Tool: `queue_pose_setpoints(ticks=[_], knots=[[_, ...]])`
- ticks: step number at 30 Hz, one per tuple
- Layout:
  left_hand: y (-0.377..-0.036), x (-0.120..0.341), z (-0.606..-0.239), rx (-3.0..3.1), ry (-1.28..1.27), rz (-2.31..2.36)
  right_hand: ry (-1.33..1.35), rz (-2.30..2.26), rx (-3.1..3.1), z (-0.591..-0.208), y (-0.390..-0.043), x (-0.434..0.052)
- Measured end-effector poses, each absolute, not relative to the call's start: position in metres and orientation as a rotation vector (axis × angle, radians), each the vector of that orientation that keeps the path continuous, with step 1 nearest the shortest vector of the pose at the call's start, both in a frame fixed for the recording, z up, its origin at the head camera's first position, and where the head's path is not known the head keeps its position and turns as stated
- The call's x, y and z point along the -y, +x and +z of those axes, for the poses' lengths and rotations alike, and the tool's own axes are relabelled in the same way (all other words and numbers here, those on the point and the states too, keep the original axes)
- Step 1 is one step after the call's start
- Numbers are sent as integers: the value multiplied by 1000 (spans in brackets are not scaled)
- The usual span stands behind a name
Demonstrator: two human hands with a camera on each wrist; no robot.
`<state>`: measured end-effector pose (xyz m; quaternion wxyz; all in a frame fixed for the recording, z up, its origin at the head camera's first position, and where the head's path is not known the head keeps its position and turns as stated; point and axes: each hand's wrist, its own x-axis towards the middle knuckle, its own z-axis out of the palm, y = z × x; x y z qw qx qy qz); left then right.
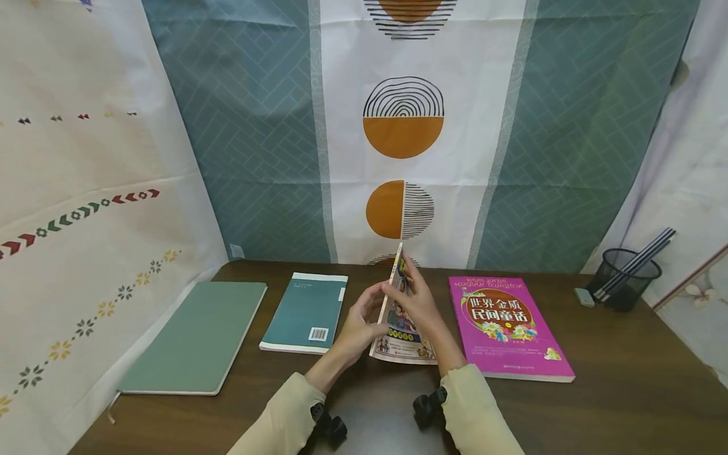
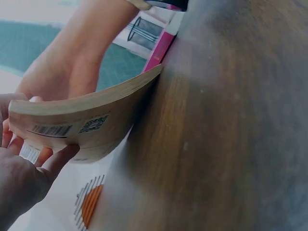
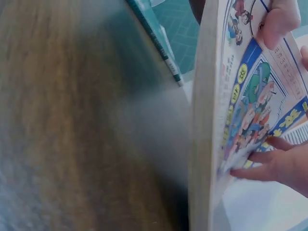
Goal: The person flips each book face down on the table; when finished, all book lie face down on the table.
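Note:
In the head view a thin paperback book (image 1: 405,341) stands tilted on edge between both hands, above the middle of the table. Its illustrated cover faces right; the left wrist view shows the other cover (image 2: 108,139), with a barcode and a square code. My left hand (image 1: 357,321) grips the book from the left, its thumb on the illustrated side. My right hand (image 1: 422,304) holds the upper part from the right. In the right wrist view, right-hand fingers (image 3: 262,166) lie against the colourful cover (image 3: 255,106). Part of each hand is hidden by the book.
A magenta book (image 1: 512,328) lies to the right, a teal book (image 1: 307,309) to the left. Farther left is a green notebook (image 1: 196,338). A black mesh cup (image 1: 628,297) with several pencils stands at back right beside a small eraser (image 1: 584,297). Patterned cloth (image 1: 256,126) hangs behind.

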<state>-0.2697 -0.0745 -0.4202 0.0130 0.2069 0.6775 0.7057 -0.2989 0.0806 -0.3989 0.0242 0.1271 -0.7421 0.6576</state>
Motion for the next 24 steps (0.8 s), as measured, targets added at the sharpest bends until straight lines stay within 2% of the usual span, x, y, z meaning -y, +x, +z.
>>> queue_pose_setpoints(ticks=[8, 24], knots=[[-268, 72, -410, -2112, 748, 2181, 515, 2000, 2241, -387, -296, -83], [-262, 67, -408, -2162, 921, 2150, 535, 2063, 2174, -374, -289, -84]])
